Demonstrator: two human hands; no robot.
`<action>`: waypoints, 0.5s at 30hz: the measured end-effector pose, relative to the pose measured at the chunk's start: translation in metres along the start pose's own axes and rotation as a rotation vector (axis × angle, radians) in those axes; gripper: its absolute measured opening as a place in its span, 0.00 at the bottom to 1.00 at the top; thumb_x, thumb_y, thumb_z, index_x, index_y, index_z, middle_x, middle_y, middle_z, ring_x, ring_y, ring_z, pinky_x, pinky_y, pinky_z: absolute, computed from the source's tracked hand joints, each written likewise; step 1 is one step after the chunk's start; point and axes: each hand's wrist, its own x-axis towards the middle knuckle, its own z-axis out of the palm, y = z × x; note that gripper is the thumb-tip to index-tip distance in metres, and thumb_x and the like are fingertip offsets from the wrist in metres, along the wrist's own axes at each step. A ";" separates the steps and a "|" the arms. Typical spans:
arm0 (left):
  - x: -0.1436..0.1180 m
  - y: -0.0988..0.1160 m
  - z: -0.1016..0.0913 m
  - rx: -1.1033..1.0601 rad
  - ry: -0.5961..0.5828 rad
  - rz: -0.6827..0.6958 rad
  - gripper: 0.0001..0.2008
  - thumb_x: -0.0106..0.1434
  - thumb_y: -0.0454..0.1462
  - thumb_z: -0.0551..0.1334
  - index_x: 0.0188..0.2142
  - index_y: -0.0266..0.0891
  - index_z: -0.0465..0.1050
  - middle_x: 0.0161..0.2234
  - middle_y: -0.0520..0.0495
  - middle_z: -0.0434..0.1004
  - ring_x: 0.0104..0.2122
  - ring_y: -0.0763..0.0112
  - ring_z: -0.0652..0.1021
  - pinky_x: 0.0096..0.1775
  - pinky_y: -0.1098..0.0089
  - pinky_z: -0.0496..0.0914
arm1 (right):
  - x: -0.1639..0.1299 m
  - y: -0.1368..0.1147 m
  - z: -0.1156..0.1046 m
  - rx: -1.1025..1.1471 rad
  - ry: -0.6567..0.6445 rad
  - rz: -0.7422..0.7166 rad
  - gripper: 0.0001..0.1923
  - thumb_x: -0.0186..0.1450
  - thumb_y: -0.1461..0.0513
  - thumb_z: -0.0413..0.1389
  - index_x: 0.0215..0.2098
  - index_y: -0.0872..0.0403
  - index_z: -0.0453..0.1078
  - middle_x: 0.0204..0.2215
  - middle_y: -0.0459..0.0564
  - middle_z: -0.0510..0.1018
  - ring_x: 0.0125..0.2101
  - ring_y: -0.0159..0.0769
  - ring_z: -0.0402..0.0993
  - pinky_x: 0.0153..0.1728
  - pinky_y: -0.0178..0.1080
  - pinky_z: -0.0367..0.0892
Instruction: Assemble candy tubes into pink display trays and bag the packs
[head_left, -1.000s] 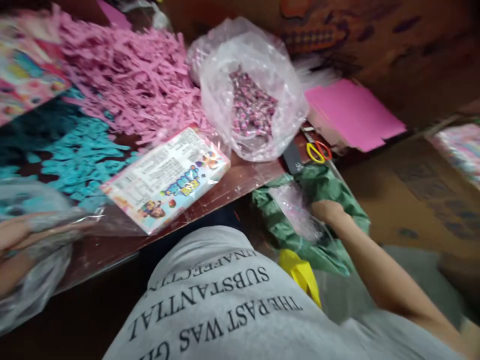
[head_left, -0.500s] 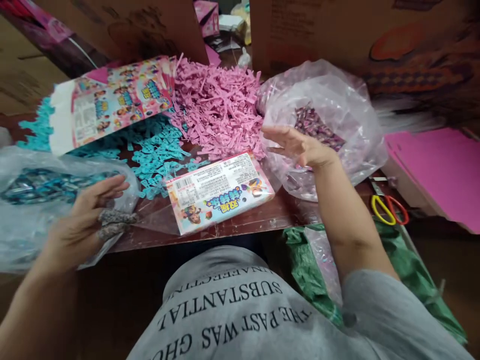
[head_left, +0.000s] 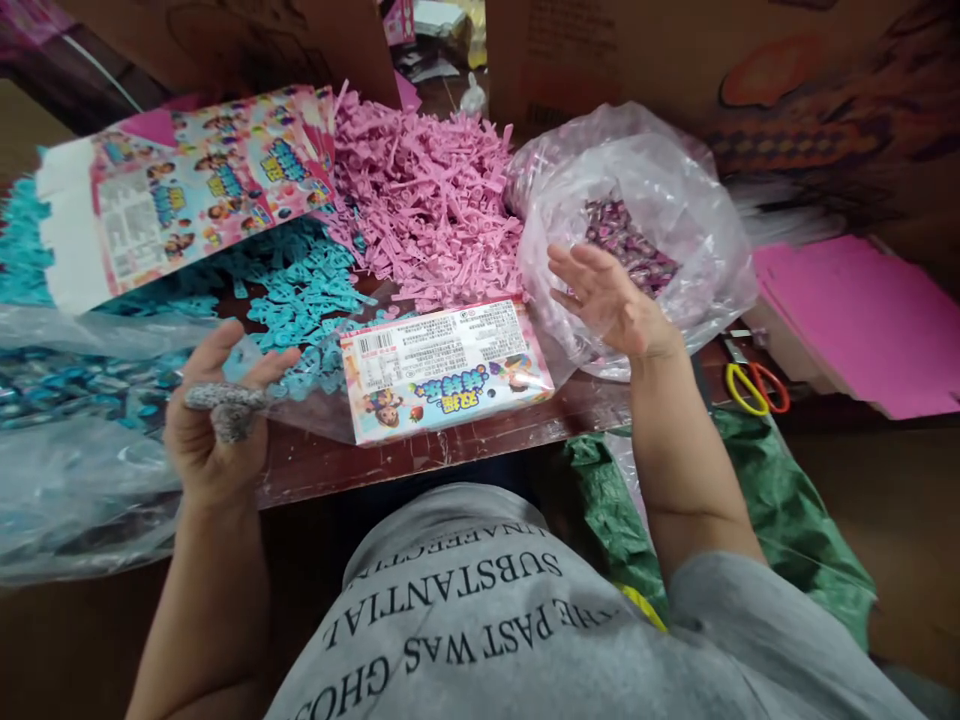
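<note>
Two hands show. The left hand [head_left: 217, 425], fingers spread and holding nothing, rests at the table's [head_left: 480, 435] near edge against one clear bag of blue sweets [head_left: 67, 385], cut off at the left. The right hand [head_left: 607, 300], fingers splayed and empty, hovers at the mouth of one clear bag of purple sweets [head_left: 637, 240]. One printed packet [head_left: 442, 368] lies between them; its small print is unreadable.

— What do we see on the table [head_left: 480, 440]?
— Near its front edge our printed box [head_left: 444, 368]; behind it, pink pieces [head_left: 427, 195], blue pieces [head_left: 300, 290]; scissors [head_left: 756, 386] at its right edge.
</note>
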 end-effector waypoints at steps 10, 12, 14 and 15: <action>0.000 -0.006 0.000 0.111 0.095 -0.129 0.26 0.63 0.61 0.70 0.41 0.40 0.77 0.47 0.47 0.83 0.34 0.65 0.84 0.36 0.61 0.80 | -0.011 0.016 0.009 -0.057 0.347 -0.159 0.26 0.61 0.35 0.61 0.27 0.46 0.67 0.33 0.49 0.81 0.42 0.46 0.80 0.53 0.53 0.71; 0.002 -0.012 0.002 0.245 0.089 -0.173 0.26 0.71 0.59 0.64 0.49 0.38 0.78 0.41 0.50 0.81 0.26 0.75 0.79 0.28 0.69 0.71 | -0.003 0.019 0.024 -0.154 0.542 -0.164 0.23 0.65 0.39 0.58 0.29 0.46 0.67 0.25 0.44 0.72 0.30 0.38 0.72 0.44 0.47 0.71; 0.005 -0.023 0.004 0.300 0.048 -0.206 0.23 0.73 0.55 0.63 0.49 0.37 0.79 0.34 0.55 0.78 0.22 0.80 0.74 0.26 0.71 0.66 | 0.006 0.021 0.036 -0.236 0.642 -0.173 0.20 0.66 0.42 0.58 0.30 0.47 0.69 0.24 0.42 0.68 0.28 0.35 0.65 0.38 0.43 0.68; 0.007 -0.030 0.005 0.303 0.034 -0.230 0.21 0.72 0.54 0.65 0.47 0.37 0.79 0.30 0.57 0.76 0.21 0.80 0.72 0.26 0.71 0.64 | 0.011 0.023 0.041 -0.253 0.662 -0.162 0.19 0.66 0.43 0.59 0.30 0.48 0.69 0.25 0.42 0.67 0.28 0.34 0.64 0.37 0.41 0.66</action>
